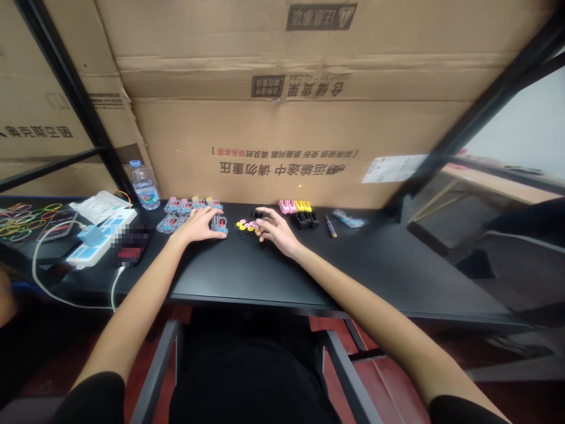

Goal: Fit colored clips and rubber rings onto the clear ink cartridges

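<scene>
My left hand [199, 226] rests over a group of small clear plastic pieces with red and blue parts. Its thumb and forefinger are spread on either side of one clear plastic piece [218, 224]; whether they touch it I cannot tell. More clear plastic pieces [170, 222] lie to the left and behind. My right hand [279, 231] has its fingers apart and curved, at the right edge of a small pile of pink and yellow rings [247, 225]. Small black rings [242, 234] lie in front of that pile. No held object shows in the right hand.
Pink parts [287, 206], yellow parts [303, 205] and black parts [306, 220] stand behind my right hand. Farther right lie a screwdriver [331, 227] and a clear packet [348, 218]. At left are a bottle [145, 187], a power strip [102, 237] and a phone [131, 244].
</scene>
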`<state>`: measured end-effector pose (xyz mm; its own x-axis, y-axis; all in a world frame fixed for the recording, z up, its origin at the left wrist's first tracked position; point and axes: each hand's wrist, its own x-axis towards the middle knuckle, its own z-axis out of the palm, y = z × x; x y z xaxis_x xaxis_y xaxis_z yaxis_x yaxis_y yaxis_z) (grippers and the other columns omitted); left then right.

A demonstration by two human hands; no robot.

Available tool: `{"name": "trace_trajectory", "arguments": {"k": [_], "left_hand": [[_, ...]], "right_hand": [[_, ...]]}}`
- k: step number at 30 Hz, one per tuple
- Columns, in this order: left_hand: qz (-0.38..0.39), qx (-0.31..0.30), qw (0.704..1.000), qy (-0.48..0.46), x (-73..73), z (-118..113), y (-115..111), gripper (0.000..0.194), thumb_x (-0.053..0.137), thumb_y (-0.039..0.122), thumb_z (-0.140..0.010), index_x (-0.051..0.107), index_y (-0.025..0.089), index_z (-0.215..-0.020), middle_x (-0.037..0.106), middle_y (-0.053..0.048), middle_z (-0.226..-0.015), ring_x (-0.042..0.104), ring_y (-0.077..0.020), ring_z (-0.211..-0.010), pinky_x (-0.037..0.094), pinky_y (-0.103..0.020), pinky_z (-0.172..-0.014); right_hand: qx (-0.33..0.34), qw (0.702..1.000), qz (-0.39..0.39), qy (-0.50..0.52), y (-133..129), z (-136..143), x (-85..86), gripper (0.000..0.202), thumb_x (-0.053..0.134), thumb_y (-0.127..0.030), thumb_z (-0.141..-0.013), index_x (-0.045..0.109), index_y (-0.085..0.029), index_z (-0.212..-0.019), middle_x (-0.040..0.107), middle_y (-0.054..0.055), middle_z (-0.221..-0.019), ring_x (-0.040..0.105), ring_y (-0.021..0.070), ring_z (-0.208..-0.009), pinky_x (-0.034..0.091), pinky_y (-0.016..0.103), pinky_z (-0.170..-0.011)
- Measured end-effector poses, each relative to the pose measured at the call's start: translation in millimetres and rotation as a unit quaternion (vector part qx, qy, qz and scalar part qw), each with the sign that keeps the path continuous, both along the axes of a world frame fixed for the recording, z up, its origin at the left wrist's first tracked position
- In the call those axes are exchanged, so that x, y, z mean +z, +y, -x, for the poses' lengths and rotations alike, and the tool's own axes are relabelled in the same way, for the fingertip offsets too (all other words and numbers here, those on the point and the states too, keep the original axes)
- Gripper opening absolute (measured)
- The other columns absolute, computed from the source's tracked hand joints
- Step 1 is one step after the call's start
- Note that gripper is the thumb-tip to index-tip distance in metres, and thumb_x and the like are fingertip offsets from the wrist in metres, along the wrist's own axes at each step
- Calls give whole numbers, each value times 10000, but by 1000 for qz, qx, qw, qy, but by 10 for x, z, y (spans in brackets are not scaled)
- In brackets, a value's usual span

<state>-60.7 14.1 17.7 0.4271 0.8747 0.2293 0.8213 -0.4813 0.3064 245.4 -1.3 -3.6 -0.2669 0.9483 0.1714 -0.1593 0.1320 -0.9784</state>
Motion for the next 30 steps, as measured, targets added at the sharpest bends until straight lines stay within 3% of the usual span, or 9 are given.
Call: {"name": "trace_trajectory", "arguments": {"k": [3, 7, 10, 13, 17, 22, 27, 30], "left_hand": [[5, -13, 1000, -24, 12, -7, -15, 769, 847, 597, -800, 578, 305, -1458, 566, -113, -1499, 632, -372, -1292, 473, -536, -1141], [17, -47, 994, -94, 19, 3, -18, 691, 887, 527, -783, 623, 312, -1384, 526, -99, -1463, 703, -284, -1087, 584, -483, -1010], [27, -66, 989, -131, 6, 2, 2, 649, 884, 483, -800, 632, 316, -1374, 498, -94, -1438, 712, -229, -991, 617, -462, -962], [25, -74, 985, -154, -28, -9, 39, 743, 895, 426, -793, 580, 348, -1462, 477, -99, -1469, 706, -204, -962, 618, -467, -984], [54, -75, 981, -171, -74, -18, 69, 995, 883, 388, -804, 368, 345, -1655, 605, -132, -1415, 722, -244, -949, 624, -482, -942], [88, -80, 978, -169, -80, -35, 38, 937, 796, 457, -906, 314, 309, -1696, 747, -114, -1143, 773, -307, -980, 612, -505, -959], [125, -89, 954, -257, -57, -179, -34, 845, 723, 447, -983, 291, 308, -1696, 720, -166, -1323, 790, -298, -1025, 625, -502, -978], [158, -93, 930, -319, -91, -330, -77, 851, 739, 452, -974, 294, 314, -1686, 678, -198, -1419, 783, -315, -1089, 647, -500, -954]], "right_hand": [[9, 1000, 17, 19, 17, -11, -15, 465, 860, -487, -827, 715, -282, -1219, 712, 3, -924, 717, 157, -779, 639, 304, -709], [-9, 1000, 14, 18, 64, -25, -55, 417, 841, -541, -842, 737, -274, -1146, 718, 26, -1067, 723, 156, -805, 659, 326, -736], [-21, 1000, 9, 15, 110, -36, -100, 465, 893, -493, -797, 711, -269, -1162, 726, 21, -1017, 735, 182, -880, 670, 349, -800], [-32, 999, 5, 17, 157, -35, -147, 626, 926, -447, -750, 634, -288, -1281, 749, 12, -995, 747, 202, -925, 664, 399, -899], [-42, 999, -1, 13, 179, -11, -173, 688, 944, -412, -715, 642, -260, -1314, 777, 60, -1115, 757, 241, -1047, 625, 449, -1015], [-34, 999, -12, -7, 138, 1, -136, 512, 932, -423, -737, 747, -203, -1161, 800, 96, -1190, 744, 268, -1152, 549, 483, -1124], [-26, 999, -26, -21, 94, 3, -75, 487, 963, -386, -686, 766, -207, -1094, 804, 81, -1208, 731, 269, -1175, 560, 454, -1098], [-20, 999, -31, -27, 70, 17, -55, 483, 968, -387, -676, 756, -215, -1073, 805, 71, -1160, 741, 255, -1104, 611, 414, -981]]}}
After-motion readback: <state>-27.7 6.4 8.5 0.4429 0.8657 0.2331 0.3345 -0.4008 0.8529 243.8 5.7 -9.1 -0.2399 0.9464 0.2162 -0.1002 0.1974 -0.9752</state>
